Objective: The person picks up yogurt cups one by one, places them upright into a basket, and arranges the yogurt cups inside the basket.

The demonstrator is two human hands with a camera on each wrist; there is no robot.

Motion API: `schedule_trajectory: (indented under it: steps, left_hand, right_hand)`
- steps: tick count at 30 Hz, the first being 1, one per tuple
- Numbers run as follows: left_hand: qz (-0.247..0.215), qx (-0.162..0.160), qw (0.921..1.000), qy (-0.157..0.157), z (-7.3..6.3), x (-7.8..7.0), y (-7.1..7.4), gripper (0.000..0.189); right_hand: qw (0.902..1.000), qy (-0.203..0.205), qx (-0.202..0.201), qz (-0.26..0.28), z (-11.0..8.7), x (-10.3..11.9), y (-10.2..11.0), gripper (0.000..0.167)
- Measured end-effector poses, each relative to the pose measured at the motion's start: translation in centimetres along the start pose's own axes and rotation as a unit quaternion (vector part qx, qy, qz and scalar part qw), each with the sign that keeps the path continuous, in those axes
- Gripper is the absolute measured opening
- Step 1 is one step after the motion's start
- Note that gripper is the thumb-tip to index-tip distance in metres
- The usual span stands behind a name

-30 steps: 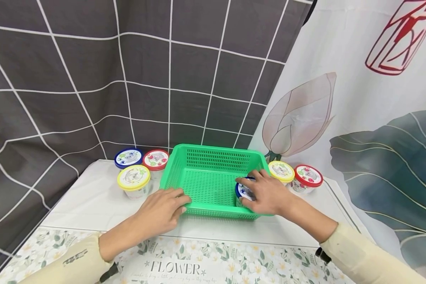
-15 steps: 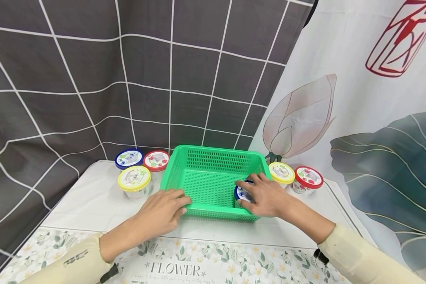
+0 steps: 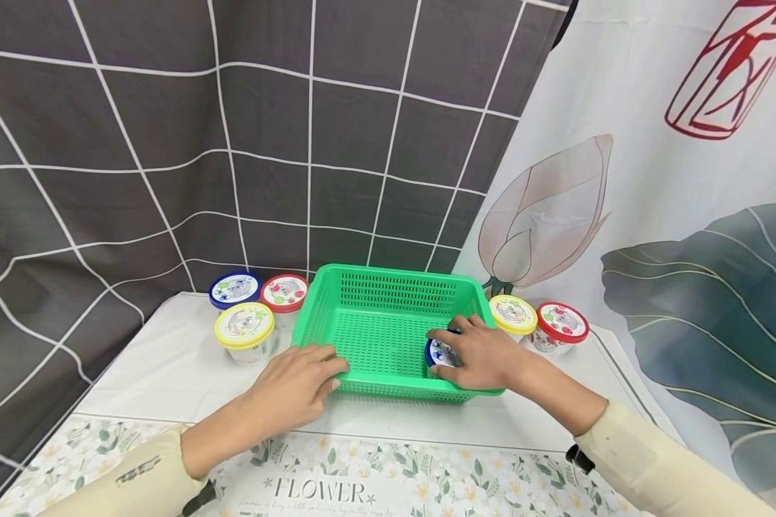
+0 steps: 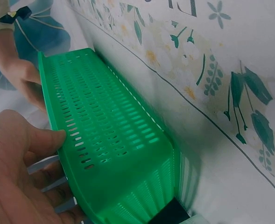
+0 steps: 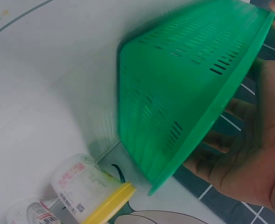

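A green plastic basket [image 3: 394, 382] with slotted walls stands near the back of the table. At its front left corner my left hand [image 3: 300, 380] grips the rim. The left wrist view shows the thumb [image 4: 55, 138] outside the wall and the fingers over the inner side. Inside the basket, at the front right corner, my right hand [image 3: 485, 355] holds a round tub with a blue lid [image 3: 438, 353] from above, fingers spread over its lid. The palm covers much of that tub. In the right wrist view the basket wall [image 5: 174, 88] hides the tub.
Left of the basket stand tubs with blue [image 3: 234, 289], red [image 3: 284, 292] and yellow [image 3: 244, 323] lids. To its right are a yellow-lidded tub [image 3: 513, 314] and a red-lidded tub [image 3: 561, 323]. A grey grid-patterned curtain [image 3: 265, 179] hangs behind the table.
My right hand and the blue-lidded tub have shifted slightly down and left within the basket's front right corner. The left hand has stayed on the rim.
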State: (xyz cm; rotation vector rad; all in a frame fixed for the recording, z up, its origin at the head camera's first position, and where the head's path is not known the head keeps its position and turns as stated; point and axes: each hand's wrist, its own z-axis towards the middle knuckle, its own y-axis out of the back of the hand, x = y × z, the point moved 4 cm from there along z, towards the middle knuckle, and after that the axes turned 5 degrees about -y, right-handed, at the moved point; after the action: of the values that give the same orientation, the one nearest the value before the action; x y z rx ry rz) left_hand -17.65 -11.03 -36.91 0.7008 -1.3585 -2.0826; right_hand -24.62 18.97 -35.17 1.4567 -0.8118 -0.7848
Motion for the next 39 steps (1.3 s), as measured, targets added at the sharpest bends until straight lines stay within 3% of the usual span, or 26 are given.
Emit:
schedule_trajectory:
  steps: [20,39]
  left_hand:
    - [-0.002,0.000,1.0000,-0.002,0.0,0.0,-0.2,0.021]
    - [0.002,0.003,1.0000,-0.003,-0.1,0.1,-0.2,0.022]
  right_hand:
    - [0.9986,-0.021,0.047,0.013,0.2,0.1,0.3,0.073]
    - [1.0000,-0.009,0.001,0.002,-0.1,-0.9,1.8,0.063]
